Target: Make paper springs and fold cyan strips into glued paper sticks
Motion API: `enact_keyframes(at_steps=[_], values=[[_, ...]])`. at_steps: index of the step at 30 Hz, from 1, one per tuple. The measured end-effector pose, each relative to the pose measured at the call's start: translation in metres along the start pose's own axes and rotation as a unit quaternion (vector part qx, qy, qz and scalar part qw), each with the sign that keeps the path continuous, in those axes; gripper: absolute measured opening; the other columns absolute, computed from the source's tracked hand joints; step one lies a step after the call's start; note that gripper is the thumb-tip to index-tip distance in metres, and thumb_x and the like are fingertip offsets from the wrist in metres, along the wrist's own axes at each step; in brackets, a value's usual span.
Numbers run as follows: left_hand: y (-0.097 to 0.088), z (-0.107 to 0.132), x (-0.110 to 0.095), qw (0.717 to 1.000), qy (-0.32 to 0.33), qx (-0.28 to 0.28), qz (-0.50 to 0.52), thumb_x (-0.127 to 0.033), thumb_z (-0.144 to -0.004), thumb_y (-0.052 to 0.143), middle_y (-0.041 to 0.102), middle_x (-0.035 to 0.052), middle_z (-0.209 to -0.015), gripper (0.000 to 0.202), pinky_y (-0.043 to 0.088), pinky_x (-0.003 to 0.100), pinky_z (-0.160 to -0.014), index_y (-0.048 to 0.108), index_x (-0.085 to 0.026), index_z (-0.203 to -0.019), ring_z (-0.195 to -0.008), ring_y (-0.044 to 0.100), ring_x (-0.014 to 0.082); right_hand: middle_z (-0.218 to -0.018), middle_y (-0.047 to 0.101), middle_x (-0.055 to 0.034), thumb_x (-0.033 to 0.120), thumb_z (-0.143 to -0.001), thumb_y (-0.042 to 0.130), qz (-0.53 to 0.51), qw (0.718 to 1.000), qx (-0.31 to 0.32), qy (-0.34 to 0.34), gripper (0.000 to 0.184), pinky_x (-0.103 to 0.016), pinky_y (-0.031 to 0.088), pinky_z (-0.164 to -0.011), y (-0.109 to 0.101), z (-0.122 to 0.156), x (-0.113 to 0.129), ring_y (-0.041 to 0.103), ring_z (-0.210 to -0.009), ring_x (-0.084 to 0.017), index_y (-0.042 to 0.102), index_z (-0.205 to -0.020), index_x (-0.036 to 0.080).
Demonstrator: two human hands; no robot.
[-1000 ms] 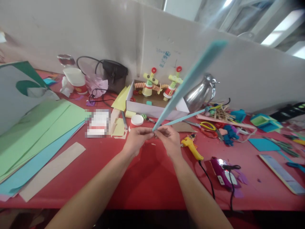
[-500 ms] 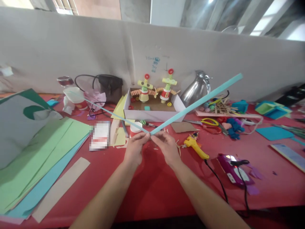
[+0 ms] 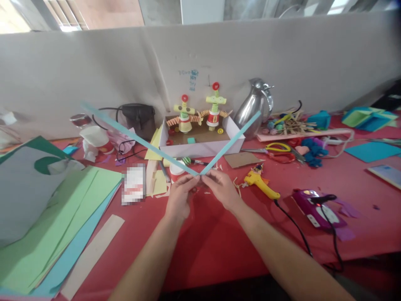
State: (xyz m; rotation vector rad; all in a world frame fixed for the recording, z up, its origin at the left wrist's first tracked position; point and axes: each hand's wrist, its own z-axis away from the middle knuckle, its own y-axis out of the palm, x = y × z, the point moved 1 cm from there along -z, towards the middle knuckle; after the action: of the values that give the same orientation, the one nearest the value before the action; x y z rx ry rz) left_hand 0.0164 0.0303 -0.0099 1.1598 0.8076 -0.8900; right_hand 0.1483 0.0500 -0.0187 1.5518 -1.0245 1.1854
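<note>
Light-blue paper strips (image 3: 230,145) form a V in front of me, pinched at its point. My left hand (image 3: 180,195) is closed on the base of the left strip, thumb against fingers. My right hand (image 3: 223,189) grips the base of the right one, the fingertips of both hands nearly touching. Whether it is one folded strip or two is hidden by the fingers. Behind my left hand stands a red-and-white paper cup (image 3: 177,168), partly covered. A yellow glue gun (image 3: 262,184) lies right of my right hand.
An open box (image 3: 200,149) holds two paper-cup figures (image 3: 185,121). Beside it stands a metal jug (image 3: 253,104). Scissors (image 3: 280,151) and a purple device with a cord (image 3: 316,211) lie to the right. Coloured paper sheets (image 3: 72,213) cover the table's left.
The strips have swung: the right one now looks shorter and narrower, the left one wider. My hands stay pinched together at the V's point. The view has shifted slightly.
</note>
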Motion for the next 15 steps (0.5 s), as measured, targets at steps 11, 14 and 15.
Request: enact_keyframes(at_steps=[11,14,15], values=[[0.0009,-0.0006,-0.0007,0.998,0.051,-0.031,-0.017,-0.028,-0.067,0.081,0.062,-0.0006,-0.059,0.017,0.045,0.021,-0.061,0.071,-0.015,-0.064,-0.059,0.054,0.0085,-0.072,0.068,0.0010,0.044,-0.082,0.068,0.002,0.999,0.045,0.024,0.024,-0.029,0.052,-0.067,-0.0048,-0.0025,0.0057,0.064,-0.069,-0.015,0.068,-0.078,0.020],[0.0024,0.0007,0.0006,0.997,0.069,-0.039,-0.022,-0.028,-0.070,0.079,0.063,-0.0005,-0.061,0.015,0.046,0.022,-0.063,0.072,-0.016,-0.065,-0.061,0.055,0.0091,-0.072,0.069,0.0007,0.043,-0.079,0.070,-0.018,0.999,0.030,0.038,0.023,-0.029,0.052,-0.069,-0.0015,-0.0014,0.0061,0.065,-0.071,-0.015,0.068,-0.077,0.021],[0.0026,0.0010,0.0007,0.997,0.070,-0.037,-0.024,-0.028,-0.071,0.079,0.064,-0.0005,-0.061,0.015,0.047,0.022,-0.064,0.072,-0.016,-0.065,-0.061,0.055,0.0090,-0.072,0.068,0.0007,0.043,-0.078,0.071,-0.016,0.999,0.028,0.040,0.023,-0.029,0.051,-0.067,-0.0017,-0.0015,0.0058,0.065,-0.070,-0.015,0.068,-0.076,0.020]])
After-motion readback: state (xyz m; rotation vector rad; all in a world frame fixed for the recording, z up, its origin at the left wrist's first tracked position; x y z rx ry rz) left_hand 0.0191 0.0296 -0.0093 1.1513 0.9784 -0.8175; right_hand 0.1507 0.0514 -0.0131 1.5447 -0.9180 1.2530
